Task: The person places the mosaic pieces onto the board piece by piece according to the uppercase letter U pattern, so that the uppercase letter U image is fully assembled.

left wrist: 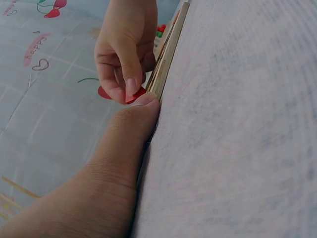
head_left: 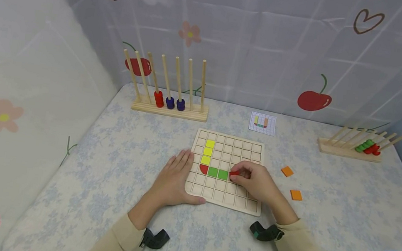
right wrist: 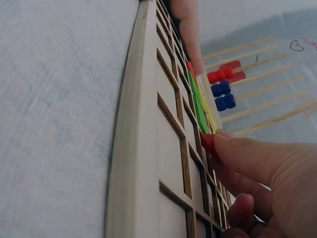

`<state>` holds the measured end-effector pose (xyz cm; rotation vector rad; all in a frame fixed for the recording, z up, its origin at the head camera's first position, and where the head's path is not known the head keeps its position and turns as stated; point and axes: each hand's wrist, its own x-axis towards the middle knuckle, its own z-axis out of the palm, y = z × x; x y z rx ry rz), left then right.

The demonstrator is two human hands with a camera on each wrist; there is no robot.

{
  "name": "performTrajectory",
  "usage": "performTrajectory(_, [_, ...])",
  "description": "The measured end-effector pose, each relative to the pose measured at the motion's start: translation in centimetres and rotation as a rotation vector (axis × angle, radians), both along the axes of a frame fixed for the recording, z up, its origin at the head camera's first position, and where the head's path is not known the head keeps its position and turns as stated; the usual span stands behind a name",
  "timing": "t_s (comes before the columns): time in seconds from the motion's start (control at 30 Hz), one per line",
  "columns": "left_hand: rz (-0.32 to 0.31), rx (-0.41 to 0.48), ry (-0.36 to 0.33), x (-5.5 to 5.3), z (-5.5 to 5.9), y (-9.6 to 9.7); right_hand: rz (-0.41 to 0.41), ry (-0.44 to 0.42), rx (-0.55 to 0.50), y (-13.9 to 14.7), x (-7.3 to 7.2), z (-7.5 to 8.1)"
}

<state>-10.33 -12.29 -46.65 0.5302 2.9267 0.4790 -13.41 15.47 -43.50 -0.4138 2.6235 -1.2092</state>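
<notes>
Faced a cherry-printed curtain beyond a blue-flowered table. Pinched a red piece between the thumb and fingers of the right grip, near the middle of a gridded board, just beside two green tiles on their three o'clock side. Could not tell that piece seated from hovering. Rested the left grip, fingers straight and grasping nothing, against the board's nine o'clock edge, thumb around seven. Saw a red corner tile at the green tiles' nine o'clock end, with three yellow squares running from it toward twelve. Spotted a patterned card past the board at one o'clock, a bead rack at ten, a smaller rack between two and three, and two orange squares near three.
</notes>
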Motion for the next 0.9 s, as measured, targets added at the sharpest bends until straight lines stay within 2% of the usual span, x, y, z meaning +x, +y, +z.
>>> performTrajectory(0.33, [-0.006,0.016,0.033,0.02,0.00,0.01,0.023,0.132,0.070,-0.27,0.13,-0.32])
performTrajectory(0.73, [-0.003,0.006,0.012,0.00,0.14,0.03,0.059,0.106,0.083,-0.24,0.48,-0.14])
performTrajectory(0.9, [-0.001,0.019,0.009,0.14,0.18,-0.02,0.054,0.129,0.092,0.26,0.76,-0.18])
